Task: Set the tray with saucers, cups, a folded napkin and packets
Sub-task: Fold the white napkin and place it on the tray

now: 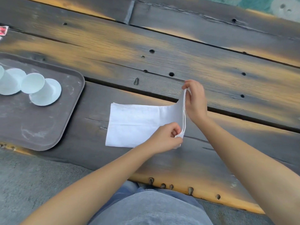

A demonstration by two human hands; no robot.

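On the near plank of the weathered wooden table (162, 46), in the head view, we saw the white napkin (134, 125) lying flat over most of its length, with only its right edge raised off the wood. The right grip (195, 99) pinched the far corner of that raised edge between thumb and fingers and held it highest. The left grip (165, 138) pinched the near corner of the same edge, lower and just above the plank. So the napkin stretched away to the left of both grips, and its doubled hem ran between them.

The napkin's far edge lay just short of the dark gap between two planks. Its near edge sat somewhat back from the table's front edge, below which we could see grey floor (32, 184) and the person's jeans (146, 208). To the left a strip of bare plank parted the napkin from the brown tray (78, 95), whose near corner came close to the table's front edge.

On the tray's far part a white cup (33, 85) stood on a saucer (55, 93). A second cup (6, 83) on its own saucer (16, 73) stood just beside it, cut by the frame's left edge. The tray's near half showed bare, scuffed surface. Right of the grips and beyond the napkin, the planks lay bare.
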